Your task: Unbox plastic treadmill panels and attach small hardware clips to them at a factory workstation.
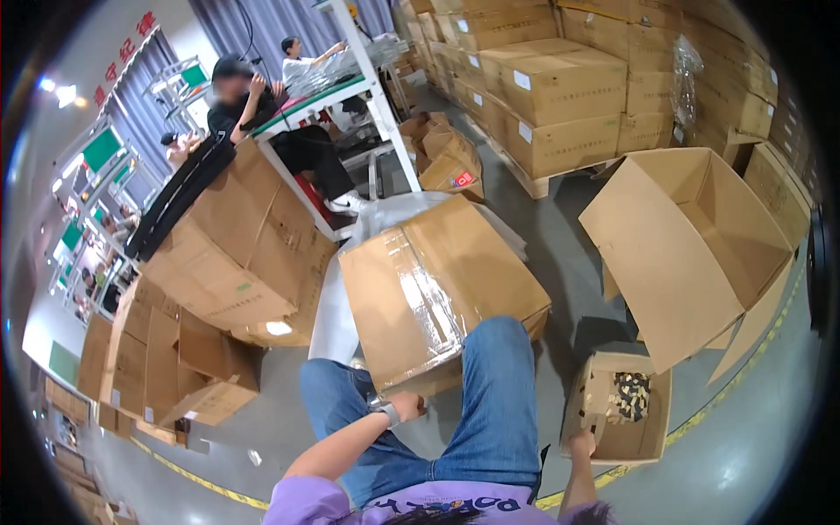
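A large taped cardboard box (494, 262) stands in front of me, between and beyond my knees. Shiny clear tape runs across its top. My left hand (406, 407), with a grey watch on the wrist, is closed beside the box's near edge; whatever its fingers may hold is hidden. Down at my right sits a small open carton (643, 446) with a heap of small black and beige pieces (630, 396) inside. My right hand (581, 444) is closed on the near left corner of this carton's rim.
A big open box (665, 271) stands at the right, before stacked cartons (551, 87) on a pallet. Closed boxes (245, 236) and open boxes (210, 350) are at the left. A person (236, 96) sits at a workbench (324, 96) beyond. Yellow tape (744, 376) marks the floor.
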A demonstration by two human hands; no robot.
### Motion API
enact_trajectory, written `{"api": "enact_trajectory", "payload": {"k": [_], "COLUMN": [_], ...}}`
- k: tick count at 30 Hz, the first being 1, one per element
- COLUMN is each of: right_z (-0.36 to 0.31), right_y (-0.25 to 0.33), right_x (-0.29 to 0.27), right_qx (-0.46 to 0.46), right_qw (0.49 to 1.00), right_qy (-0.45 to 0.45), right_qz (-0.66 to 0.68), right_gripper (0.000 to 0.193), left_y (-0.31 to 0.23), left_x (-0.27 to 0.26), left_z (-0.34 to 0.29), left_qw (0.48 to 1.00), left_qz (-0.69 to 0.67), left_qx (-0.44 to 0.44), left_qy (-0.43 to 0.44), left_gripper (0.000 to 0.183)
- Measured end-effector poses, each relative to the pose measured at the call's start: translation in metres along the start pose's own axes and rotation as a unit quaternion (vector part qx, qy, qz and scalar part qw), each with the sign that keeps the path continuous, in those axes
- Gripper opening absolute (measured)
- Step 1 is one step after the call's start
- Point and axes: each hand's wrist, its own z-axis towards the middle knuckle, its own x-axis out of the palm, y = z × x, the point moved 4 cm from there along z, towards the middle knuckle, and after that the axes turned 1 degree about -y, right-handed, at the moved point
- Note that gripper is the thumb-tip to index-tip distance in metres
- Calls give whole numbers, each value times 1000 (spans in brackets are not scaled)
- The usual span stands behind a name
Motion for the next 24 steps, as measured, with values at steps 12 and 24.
{"api": "enact_trajectory", "payload": {"k": [12, 24], "right_z": [39, 33], "right_y": [65, 465], "right_x": [-115, -295], "right_qx": [8, -482], "right_qw": [976, 861], "right_qy": [-191, -160], "right_qz": [-105, 32], "right_gripper": [34, 18], "left_y": [21, 29], "left_x": [-94, -156], "left_z": [32, 137], "left_qw": [974, 973], "left_qz": [-169, -75], "left_qx": [59, 100], "left_qy": [-137, -195], "left_gripper": [20, 17]}}
